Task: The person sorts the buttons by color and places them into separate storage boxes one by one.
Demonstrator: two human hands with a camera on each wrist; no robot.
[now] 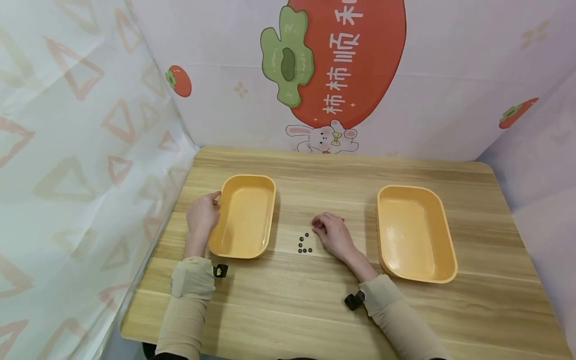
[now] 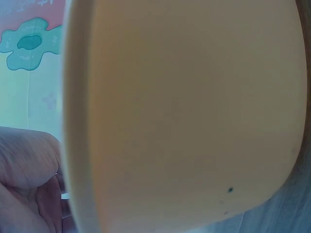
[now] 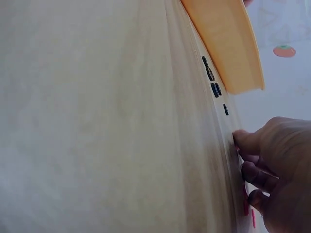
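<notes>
Two yellow plastic trays stand on the table. My left hand [image 1: 203,215] is at the outer left side of the left tray [image 1: 246,254], its fingertips touching the rim. The left wrist view shows this tray's wall large, with loosely bent fingers [image 2: 48,204] partly behind the rim. My right hand [image 1: 335,235] is low over the table between the trays, fingers bent and tips at the tabletop. Whether they pinch anything is hidden. Beside it, several small round black pieces [image 1: 300,245] lie in a bent row. Red pieces [image 3: 245,200] lie under and behind the right hand.
The right tray [image 1: 382,235] stands beyond my right forearm. Both trays sit on a wood-grain table [image 1: 288,310]. A printed cloth wall [image 1: 216,110] rises along the table's back edge, and another [image 1: 90,200] along its left side.
</notes>
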